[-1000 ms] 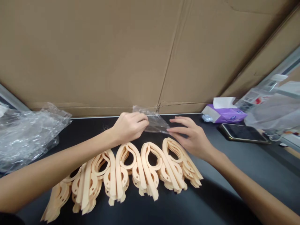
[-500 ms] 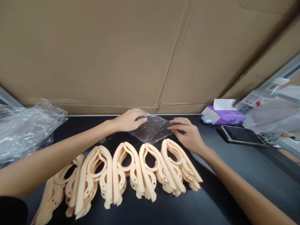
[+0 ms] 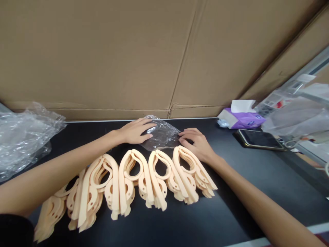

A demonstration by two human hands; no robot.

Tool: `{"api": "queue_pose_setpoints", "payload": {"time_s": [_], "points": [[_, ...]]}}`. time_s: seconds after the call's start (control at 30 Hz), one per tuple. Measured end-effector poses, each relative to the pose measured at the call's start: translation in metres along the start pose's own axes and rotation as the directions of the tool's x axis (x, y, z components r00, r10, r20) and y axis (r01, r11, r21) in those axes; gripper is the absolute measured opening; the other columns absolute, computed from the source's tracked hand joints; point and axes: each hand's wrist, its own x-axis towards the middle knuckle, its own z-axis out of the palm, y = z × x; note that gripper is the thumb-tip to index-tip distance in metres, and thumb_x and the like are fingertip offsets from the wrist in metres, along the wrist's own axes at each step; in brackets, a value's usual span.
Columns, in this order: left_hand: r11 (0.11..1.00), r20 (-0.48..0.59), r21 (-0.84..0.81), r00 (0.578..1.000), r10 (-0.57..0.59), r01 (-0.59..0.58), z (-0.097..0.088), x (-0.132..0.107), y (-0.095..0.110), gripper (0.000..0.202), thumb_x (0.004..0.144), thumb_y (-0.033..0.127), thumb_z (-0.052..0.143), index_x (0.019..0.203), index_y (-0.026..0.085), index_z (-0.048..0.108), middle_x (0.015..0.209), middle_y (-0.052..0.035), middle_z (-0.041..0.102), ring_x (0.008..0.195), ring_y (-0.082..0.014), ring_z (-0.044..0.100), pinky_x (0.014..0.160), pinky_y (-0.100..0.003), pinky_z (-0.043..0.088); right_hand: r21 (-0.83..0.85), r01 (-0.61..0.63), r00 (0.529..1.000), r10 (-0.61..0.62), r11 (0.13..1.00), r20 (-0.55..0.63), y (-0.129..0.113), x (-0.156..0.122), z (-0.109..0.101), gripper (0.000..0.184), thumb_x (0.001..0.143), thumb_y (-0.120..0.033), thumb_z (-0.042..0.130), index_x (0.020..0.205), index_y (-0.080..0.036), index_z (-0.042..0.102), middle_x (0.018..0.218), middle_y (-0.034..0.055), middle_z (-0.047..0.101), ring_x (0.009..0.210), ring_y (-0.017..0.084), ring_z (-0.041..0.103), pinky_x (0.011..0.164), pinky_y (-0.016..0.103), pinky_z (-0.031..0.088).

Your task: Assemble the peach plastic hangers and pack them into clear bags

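Note:
Flat on the black table lies a clear plastic bag (image 3: 164, 135), between my two hands. My left hand (image 3: 135, 132) rests palm down at the bag's left side, fingers stretched and thumb apart. At the bag's right edge, my right hand (image 3: 195, 142) has bent fingers, with the fingertips and thumb close together on the film. Just in front of the bag stand several stacks of beige folding hangers (image 3: 133, 178) in a row, folded up, hook loops pointing away from me. My left forearm covers part of the leftmost hangers (image 3: 51, 212).
A heap of crumpled clear plastic (image 3: 25, 137) lies at the left. To the right are a purple tissue pack (image 3: 248, 118), a phone (image 3: 259, 139) and a translucent bag (image 3: 303, 113). A tall cardboard wall (image 3: 115, 61) stands behind the table's back edge (image 3: 203, 118).
The view has shifted a little. My left hand's fingers have spread and flattened over the bag's left side. My right fingers have curled more at its right edge.

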Motion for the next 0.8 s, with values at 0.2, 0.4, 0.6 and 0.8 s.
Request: {"api": "queue_pose_setpoints", "payload": {"time_s": [0.2,0.4,0.6,0.8], "points": [[0.997,0.057,0.051,0.997,-0.054,0.051,-0.014,0.007,0.002,0.07,0.094,0.061,0.046,0.156,0.029,0.04,0.167,-0.0083,0.03,0.143,-0.0363,0.037,0.119,-0.055,0.03,-0.009,0.074,0.996,-0.073,0.997,0.049,0.003,0.003,0.001,0.016,0.089,-0.031,0.069,0.098,-0.024,0.081,0.101,0.006,0.078,0.11,0.028,0.063,0.1,0.047,0.051],[0.997,0.144,0.042,0.987,-0.069,0.063,-0.011,0.011,0.0,0.085,0.09,0.073,0.044,0.161,0.028,0.03,0.172,-0.007,0.013,0.156,-0.0416,0.005,0.124,-0.06,0.009,-0.139,0.04,0.982,-0.013,0.99,0.191,0.008,0.001,-0.005,0.026,0.094,-0.032,0.064,0.115,-0.029,0.078,0.124,0.0073,0.071,0.122,0.031,0.056,0.105,0.055,0.044],[0.975,0.194,-0.189,0.978,-0.076,0.113,-0.013,0.004,0.0,0.089,0.091,0.075,0.039,0.164,0.029,0.016,0.173,-0.0067,0.003,0.157,-0.0364,0.009,0.126,-0.055,0.012,-0.113,0.045,0.974,-0.019,0.993,0.228,0.022,0.002,-0.02,0.027,0.093,-0.03,0.062,0.113,-0.03,0.079,0.126,0.0058,0.071,0.125,0.031,0.056,0.109,0.058,0.043],[0.935,0.118,-0.336,0.99,-0.075,0.11,-0.01,0.004,-0.016,0.089,0.085,0.066,0.058,0.16,0.026,0.031,0.164,-0.012,0.036,0.151,-0.035,0.03,0.123,-0.051,0.026,-0.038,0.018,0.965,-0.007,0.999,0.261,0.032,0.003,-0.025,0.031,0.091,-0.025,0.061,0.117,-0.03,0.077,0.134,0.004,0.069,0.135,0.033,0.052,0.112,0.061,0.041]]}}
